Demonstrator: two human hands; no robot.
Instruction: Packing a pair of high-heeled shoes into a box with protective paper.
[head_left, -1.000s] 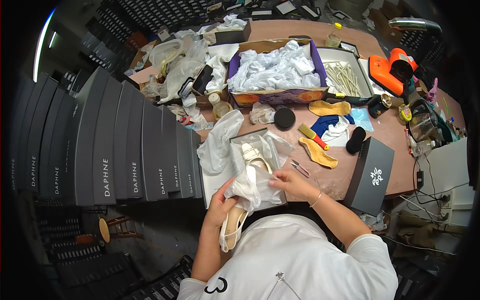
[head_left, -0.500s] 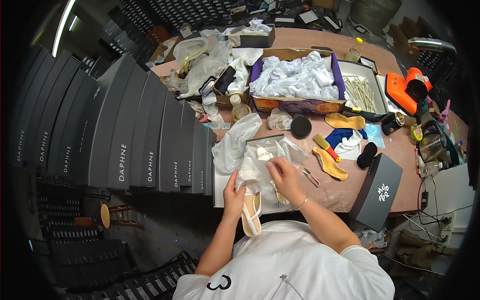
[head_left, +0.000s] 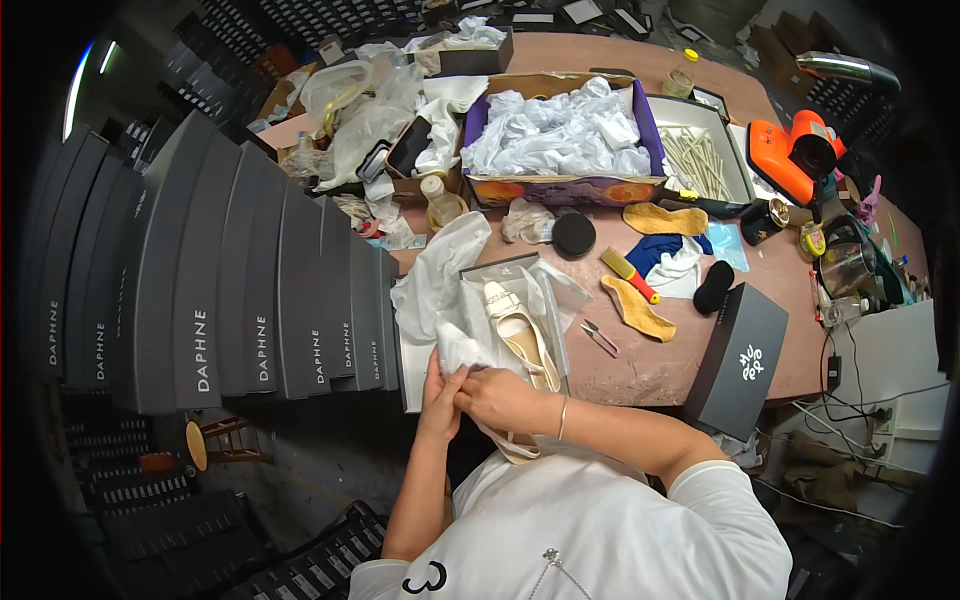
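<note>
A white slingback shoe (head_left: 517, 447) is held in front of my body, its front part covered by white tissue paper (head_left: 463, 348). My left hand (head_left: 438, 398) is closed round the covered part from the left. My right hand (head_left: 505, 398) is closed against the same paper, its fingertips meeting the left ones; the shoe's middle is hidden behind it. Beyond my hands, the matching white shoe (head_left: 522, 335) lies in an open grey shoebox (head_left: 562, 348) lined with tissue. A further loose sheet of tissue (head_left: 440, 272) spreads over the box's left side.
Stacked dark shoeboxes (head_left: 215, 300) stand on the left. A purple carton (head_left: 560, 188) of crumpled white paper sits behind. To the right are small pliers (head_left: 600, 338), a brush (head_left: 630, 272), yellow pads (head_left: 640, 310), a dark box lid (head_left: 735, 365) and an orange tool (head_left: 785, 160).
My right hand has moved left and down from above the box to meet my left hand at the paper. The shoe in the box is now uncovered to view. The whole view has shifted slightly.
</note>
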